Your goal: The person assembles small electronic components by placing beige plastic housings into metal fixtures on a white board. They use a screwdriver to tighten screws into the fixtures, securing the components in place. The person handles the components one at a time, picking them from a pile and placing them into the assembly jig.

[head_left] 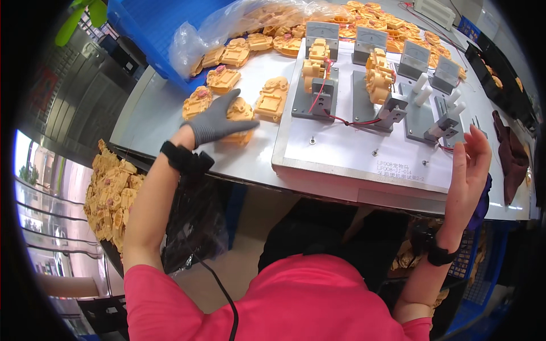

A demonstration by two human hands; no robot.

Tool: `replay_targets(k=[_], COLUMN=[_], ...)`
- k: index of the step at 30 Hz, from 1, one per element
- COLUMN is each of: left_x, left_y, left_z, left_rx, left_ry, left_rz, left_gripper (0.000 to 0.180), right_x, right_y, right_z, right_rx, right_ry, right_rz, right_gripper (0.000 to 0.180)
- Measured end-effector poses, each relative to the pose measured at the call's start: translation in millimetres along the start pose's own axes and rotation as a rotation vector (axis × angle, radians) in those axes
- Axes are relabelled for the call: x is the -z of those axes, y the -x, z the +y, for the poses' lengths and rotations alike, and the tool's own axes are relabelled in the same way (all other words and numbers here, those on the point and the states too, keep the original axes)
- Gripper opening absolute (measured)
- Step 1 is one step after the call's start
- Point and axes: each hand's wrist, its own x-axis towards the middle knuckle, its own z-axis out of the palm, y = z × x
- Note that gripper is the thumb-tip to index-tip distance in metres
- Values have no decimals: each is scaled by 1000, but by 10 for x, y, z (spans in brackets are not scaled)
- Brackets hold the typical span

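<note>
My left hand [215,120], in a grey glove, is over a yellow-orange plastic gear housing [241,108] on the table. Its thumb and a finger are spread apart around the housing; the other fingers are partly hidden. Close by lie more housings, one [272,98] to the right and one [197,103] to the left. My bare right hand [471,162] is raised at the right edge of the test board [341,145], fingers apart and nothing in them. It is nearest the rightmost fixture [449,122], which has white posts and carries no housing.
Two fixtures hold housings, a left one [316,68] and a middle one [377,77], with meters [371,45] behind. A clear plastic bag [196,48] and blue bin [153,28] stand back left. Housings are heaped behind and in a pile [111,196] lower left. A dark cloth [509,159] lies right.
</note>
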Motion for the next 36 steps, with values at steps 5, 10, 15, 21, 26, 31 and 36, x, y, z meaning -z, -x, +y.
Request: replay_targets(k=[5, 10, 15, 21, 26, 31, 36], left_x=[219, 235, 163, 257, 318, 357, 325], left_y=[-39, 97, 547, 925, 934, 805, 602], left_z=[52, -40, -85, 212, 968, 1373, 1620], left_rx=[240, 360, 230, -24, -187, -307, -461], left_ry=[232, 408, 837, 1131, 1438, 1151, 861], left_rz=[-212, -277, -51, 65, -39, 90, 179], left_gripper=[100, 68, 48, 53, 49, 56, 56], right_x=[-65, -96, -118, -154, -125, -94, -34], right_y=[-36, -39, -16, 4, 34, 15, -14], right_z=[83, 152, 263, 338, 338, 302, 265], right_rx=[-57, -48, -43, -57, -44, -63, -96], right_ry=[50, -50, -154, -255, -297, -357, -368], right_rz=[-126, -133, -106, -93, -140, -164, -187], right_gripper=[44, 42, 33, 32, 35, 33, 32])
